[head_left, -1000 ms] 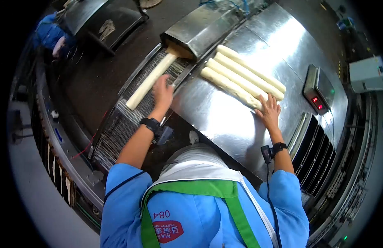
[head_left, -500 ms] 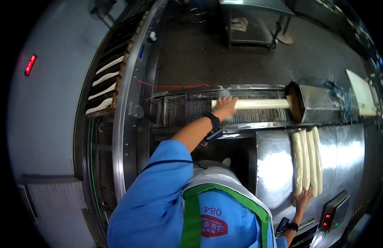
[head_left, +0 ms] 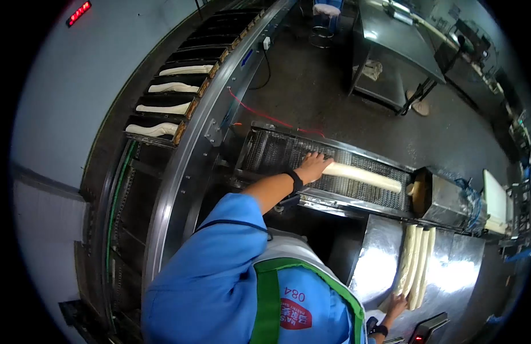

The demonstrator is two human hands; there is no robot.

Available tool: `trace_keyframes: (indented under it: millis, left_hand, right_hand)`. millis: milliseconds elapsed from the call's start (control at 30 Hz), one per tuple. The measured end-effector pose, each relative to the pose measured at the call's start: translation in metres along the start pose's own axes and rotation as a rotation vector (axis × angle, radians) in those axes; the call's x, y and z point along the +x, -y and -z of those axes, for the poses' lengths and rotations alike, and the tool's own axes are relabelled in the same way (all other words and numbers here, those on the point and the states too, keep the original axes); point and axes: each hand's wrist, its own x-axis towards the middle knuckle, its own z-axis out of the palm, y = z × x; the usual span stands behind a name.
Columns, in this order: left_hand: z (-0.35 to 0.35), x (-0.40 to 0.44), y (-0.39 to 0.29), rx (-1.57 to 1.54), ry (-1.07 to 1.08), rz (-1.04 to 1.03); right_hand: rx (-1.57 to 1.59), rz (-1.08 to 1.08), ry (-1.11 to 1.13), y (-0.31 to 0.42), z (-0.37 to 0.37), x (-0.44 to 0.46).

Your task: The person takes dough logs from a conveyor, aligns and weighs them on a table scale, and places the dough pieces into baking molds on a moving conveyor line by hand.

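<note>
My left hand (head_left: 314,167) is closed over the near end of a long, pale dough log (head_left: 366,175) on the metal mesh conveyor (head_left: 271,150). The log's far end lies a little apart from the metal outlet box (head_left: 443,198). At the lower right, several similar dough logs (head_left: 415,261) lie side by side on a shiny steel table (head_left: 457,269). My right hand (head_left: 397,304) is at their near ends, its fingers curled round the end of the leftmost one. The fingers partly hide that end.
To the left runs a line of dark trays (head_left: 168,106), several with a dough piece, behind a steel rail (head_left: 188,163). A red cord (head_left: 265,114) crosses near the conveyor. A steel table (head_left: 391,40) stands at the back; a control box (head_left: 429,329) sits bottom right.
My view has turned, so the scene appears tilted. The dough log on the conveyor, which reached into the outlet box, now shows a gap there. Both hands keep contact with dough.
</note>
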Motion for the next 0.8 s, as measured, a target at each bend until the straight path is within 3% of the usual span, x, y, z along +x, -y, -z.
trace_keyframes:
  millis: [167,233,267,333,400,433,467,533,567,600,667,733,800]
  left_hand:
    - [-0.012,-0.007,0.014,0.072,-0.001,-0.011]
    - [-0.004,-0.017,0.007,0.051,-0.013,-0.011]
    - [0.000,-0.021,0.004,0.050,-0.035,-0.014]
    - [-0.003,-0.024,0.011,0.051,-0.034,0.003]
    - [0.004,-0.026,0.020,0.047,0.065,0.052]
    - [0.004,-0.028,0.028,0.062,-0.086,-0.020]
    - [0.006,-0.029,0.034,0.060,-0.091,-0.006]
    - [0.014,-0.030,0.045,-0.584,0.325,0.149]
    - [0.033,-0.039,0.037,-0.936,0.387,0.288]
    - [0.039,-0.043,0.038,-1.299,0.454,0.296]
    - [0.066,-0.052,0.025,-1.861,0.342,0.249]
    - [0.099,-0.058,0.011,-2.047,0.114,0.134]
    - [0.135,-0.072,0.009,-2.099,-0.051,0.271]
  right_hand:
    - [-0.014,-0.215,0.232,0.055,0.060,-0.018]
    - [-0.102,-0.067,0.246,0.037,0.062,-0.028]
    - [0.007,0.065,0.246,-0.009,0.019,-0.019]
    - [0.223,0.106,0.291,-0.009,0.026,-0.026]
    - [0.203,0.131,0.245,-0.018,0.001,-0.027]
    - [0.204,0.105,0.236,-0.016,-0.005,-0.028]
    - [0.204,0.088,0.234,-0.017,-0.010,-0.029]
    - [0.154,0.076,0.168,-0.037,-0.037,-0.029]
    - [-0.169,0.330,0.231,-0.064,-0.064,-0.023]
    - [-0.086,0.232,0.211,-0.060,-0.059,-0.024]
    - [0.031,0.106,0.208,-0.046,-0.052,-0.027]
    - [0.052,0.076,0.230,-0.033,-0.046,-0.025]
    - [0.065,0.062,0.250,-0.020,-0.037,-0.021]
